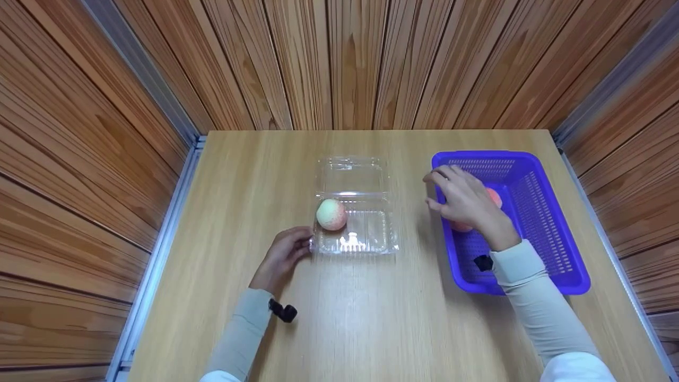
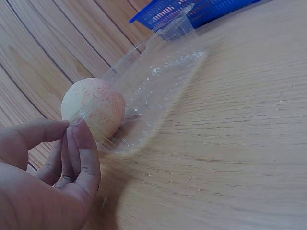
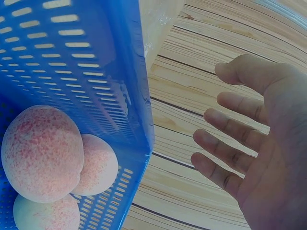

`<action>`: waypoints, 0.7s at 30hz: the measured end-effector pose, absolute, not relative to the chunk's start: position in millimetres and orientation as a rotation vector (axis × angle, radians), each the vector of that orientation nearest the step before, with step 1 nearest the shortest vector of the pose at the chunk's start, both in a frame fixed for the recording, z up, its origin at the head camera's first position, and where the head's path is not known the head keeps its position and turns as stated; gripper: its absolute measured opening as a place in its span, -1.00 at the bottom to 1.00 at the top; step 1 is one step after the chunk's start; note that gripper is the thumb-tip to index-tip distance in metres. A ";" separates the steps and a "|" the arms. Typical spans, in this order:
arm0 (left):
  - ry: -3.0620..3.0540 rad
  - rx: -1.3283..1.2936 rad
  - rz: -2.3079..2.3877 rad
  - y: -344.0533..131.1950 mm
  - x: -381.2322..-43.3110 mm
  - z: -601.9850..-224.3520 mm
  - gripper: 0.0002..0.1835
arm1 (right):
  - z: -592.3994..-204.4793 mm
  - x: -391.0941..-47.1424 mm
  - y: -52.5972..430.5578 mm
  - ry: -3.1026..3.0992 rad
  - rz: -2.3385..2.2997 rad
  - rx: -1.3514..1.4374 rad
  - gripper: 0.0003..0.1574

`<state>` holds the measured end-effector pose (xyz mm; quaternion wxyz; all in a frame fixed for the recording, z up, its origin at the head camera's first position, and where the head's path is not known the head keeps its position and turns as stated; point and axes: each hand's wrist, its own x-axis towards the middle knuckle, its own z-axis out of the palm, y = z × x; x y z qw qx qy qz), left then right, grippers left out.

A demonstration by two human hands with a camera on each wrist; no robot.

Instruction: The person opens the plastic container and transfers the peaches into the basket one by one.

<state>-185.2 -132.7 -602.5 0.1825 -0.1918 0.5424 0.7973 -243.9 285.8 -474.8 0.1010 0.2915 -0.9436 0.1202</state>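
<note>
A clear plastic clamshell box (image 1: 366, 228) lies unfolded on the table, its lid (image 1: 353, 175) toward the back. One pale green and pink peach (image 1: 331, 215) sits in the left part of its tray. My left hand (image 1: 286, 249) pinches the tray's near left corner between thumb and fingertips, as the left wrist view shows up close. Over the left rim of the purple basket (image 1: 575, 281), my right hand (image 1: 464, 196) hovers with spread, relaxed fingers and nothing in it. Inside that basket lie peaches, a large one (image 3: 43, 153) among them, partly hidden by the hand in the head view.
The basket has tall slotted walls and stands on the right side of the wooden table (image 1: 360, 318). Wood-plank walls (image 1: 355, 63) enclose the table at the back and both sides, with metal framing (image 1: 164, 212) along the left edge.
</note>
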 end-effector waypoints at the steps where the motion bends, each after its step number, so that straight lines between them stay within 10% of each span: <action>1: 1.530 -0.546 2.246 -132.9 -185.1 -602.4 -0.76 | -474.8 -243.8 285.3 -2.795 0.354 0.861 -0.45; 21: 1.521 -0.592 2.223 -134.0 -185.3 -601.2 -0.80 | -473.5 -241.2 271.4 -2.821 0.375 0.886 -0.32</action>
